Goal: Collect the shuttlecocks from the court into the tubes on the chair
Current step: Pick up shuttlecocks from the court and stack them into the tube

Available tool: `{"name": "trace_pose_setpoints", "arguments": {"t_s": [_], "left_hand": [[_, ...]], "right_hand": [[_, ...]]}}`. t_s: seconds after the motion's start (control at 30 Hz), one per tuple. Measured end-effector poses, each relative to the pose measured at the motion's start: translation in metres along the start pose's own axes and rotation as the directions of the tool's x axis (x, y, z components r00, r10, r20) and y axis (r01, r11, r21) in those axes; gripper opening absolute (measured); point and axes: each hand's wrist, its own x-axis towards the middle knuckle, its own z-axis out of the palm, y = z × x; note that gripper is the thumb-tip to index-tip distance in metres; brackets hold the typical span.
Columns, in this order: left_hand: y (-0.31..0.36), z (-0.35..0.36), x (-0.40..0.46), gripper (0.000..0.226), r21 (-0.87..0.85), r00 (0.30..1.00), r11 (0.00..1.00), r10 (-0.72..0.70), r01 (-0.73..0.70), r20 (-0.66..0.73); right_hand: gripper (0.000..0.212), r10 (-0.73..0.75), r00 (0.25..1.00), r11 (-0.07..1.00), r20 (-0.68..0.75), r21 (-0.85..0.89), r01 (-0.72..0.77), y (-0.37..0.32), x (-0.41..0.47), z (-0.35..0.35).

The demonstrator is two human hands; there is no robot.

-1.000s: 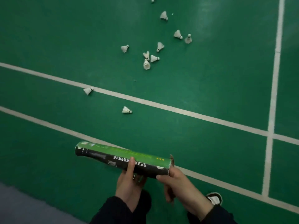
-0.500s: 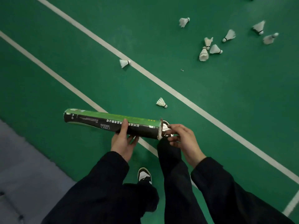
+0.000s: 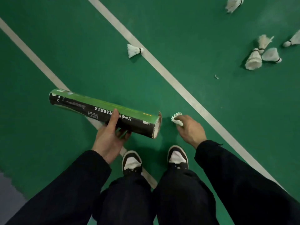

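My left hand grips a green and black shuttlecock tube held level, its open mouth facing right. My right hand is down at the floor just right of that mouth, fingers closed on a white shuttlecock. Another shuttlecock lies beside the white court line farther ahead. A cluster of several shuttlecocks lies at the upper right, and one more sits at the top edge. The chair is out of view.
Two white court lines run diagonally across the green floor. My two black and white shoes stand below the tube. A grey floor strip borders the court at the lower left. A small feather scrap lies near the cluster.
I have bent lower over the floor. My right hand left the tube's mouth and went down to close on the shuttlecock lying near my feet. The left hand keeps the tube.
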Motion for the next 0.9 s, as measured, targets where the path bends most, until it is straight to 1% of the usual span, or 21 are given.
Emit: {"name": "trace_pose_setpoints", "arguments": {"t_s": [0.03,0.1,0.13,0.17,0.2,0.23,0.27,0.3,0.33,0.37,0.4,0.47,0.5,0.53,0.6,0.63,0.7,0.77,0.8,0.87,0.9], "left_hand": [[0.005,0.003,0.024,0.06,0.018,1.0,1.0,0.022,-0.022,0.011],[0.017,0.013,0.066,0.059,0.048,0.997,0.997,0.062,-0.064,0.037],[0.024,0.019,0.086,0.058,0.059,0.995,0.994,0.085,-0.088,0.055],[0.035,0.027,0.105,0.055,0.067,0.991,0.991,0.111,-0.117,0.08],[0.048,0.037,0.122,0.052,0.073,0.985,0.987,0.135,-0.143,0.104],[0.059,0.045,0.136,0.052,0.067,0.982,0.985,0.152,-0.16,0.117],[0.074,0.054,0.148,0.055,0.038,0.976,0.983,0.176,-0.182,0.129],[0.087,0.061,0.156,0.058,-0.005,0.97,0.979,0.201,-0.202,0.138],[0.101,0.069,0.159,0.058,-0.046,0.965,0.975,0.221,-0.217,0.138],[0.112,0.077,0.158,0.057,-0.08,0.964,0.972,0.231,-0.222,0.135],[0.12,0.083,0.157,0.055,-0.107,0.964,0.971,0.228,-0.215,0.135],[0.129,0.09,0.143,0.055,-0.156,0.972,0.971,0.2,-0.179,0.126],[0.13,0.092,0.137,0.055,-0.167,0.974,0.972,0.188,-0.166,0.128],[0.131,0.095,0.132,0.054,-0.171,0.976,0.973,0.178,-0.156,0.123],[0.131,0.102,0.131,0.053,-0.181,0.976,0.974,0.164,-0.137,0.144],[0.129,0.104,0.134,0.053,-0.188,0.975,0.973,0.162,-0.132,0.151],[0.131,0.108,0.146,0.056,-0.214,0.972,0.967,0.17,-0.135,0.159],[0.132,0.107,0.157,0.058,-0.228,0.974,0.967,0.155,-0.115,0.167],[0.132,0.109,0.162,0.058,-0.222,0.972,0.969,0.15,-0.108,0.182],[0.129,0.109,0.166,0.058,-0.209,0.973,0.972,0.144,-0.105,0.182],[0.126,0.106,0.165,0.058,-0.214,0.975,0.97,0.156,-0.119,0.162]], "right_hand": [[0.039,-0.075,0.995,0.986,0.064,-0.144,0.083,0.012,0.021,0.012],[0.041,-0.088,0.978,0.925,0.19,-0.35,0.151,0.031,0.06,0.026],[0.034,-0.066,0.975,0.916,0.214,-0.375,0.144,0.035,0.077,0.027],[0.024,-0.043,0.978,0.938,0.203,-0.328,0.109,0.035,0.095,0.022],[0.014,-0.025,0.991,0.983,0.135,-0.176,0.049,0.032,0.113,0.01],[0.007,0.011,0.999,0.998,0.034,0.061,-0.013,0.026,0.124,-0.007],[0.007,0.051,0.994,0.949,-0.098,0.314,-0.018,0.013,0.133,-0.028],[0.006,0.099,0.973,0.844,-0.209,0.536,0.029,-0.003,0.136,-0.052],[0.005,0.124,0.946,0.715,-0.298,0.688,0.123,-0.024,0.132,-0.078],[0.005,0.118,0.92,0.601,-0.373,0.764,0.233,-0.047,0.125,-0.1],[0.006,0.105,0.896,0.53,-0.43,0.787,0.316,-0.067,0.117,-0.117],[0.008,0.082,0.884,0.461,-0.46,0.804,0.375,-0.105,0.101,-0.135],[0.008,0.069,0.888,0.454,-0.455,0.807,0.378,-0.118,0.097,-0.138],[0.007,0.054,0.895,0.489,-0.443,0.793,0.363,-0.129,0.096,-0.138],[0.007,0.0,0.919,0.648,-0.395,0.7,0.301,-0.142,0.101,-0.132],[0.009,-0.031,0.94,0.694,-0.341,0.669,0.266,-0.146,0.103,-0.129],[0.02,-0.113,0.967,0.737,-0.229,0.634,0.236,-0.146,0.117,-0.124],[0.035,-0.185,0.974,0.769,-0.131,0.598,0.226,-0.146,0.133,-0.125],[0.038,-0.205,0.977,0.777,-0.065,0.596,0.203,-0.146,0.144,-0.126],[0.046,-0.212,0.967,0.78,0.138,0.62,0.082,-0.154,0.163,-0.122],[0.05,-0.218,0.947,0.778,0.236,0.628,0.023,-0.16,0.168,-0.119]]}}
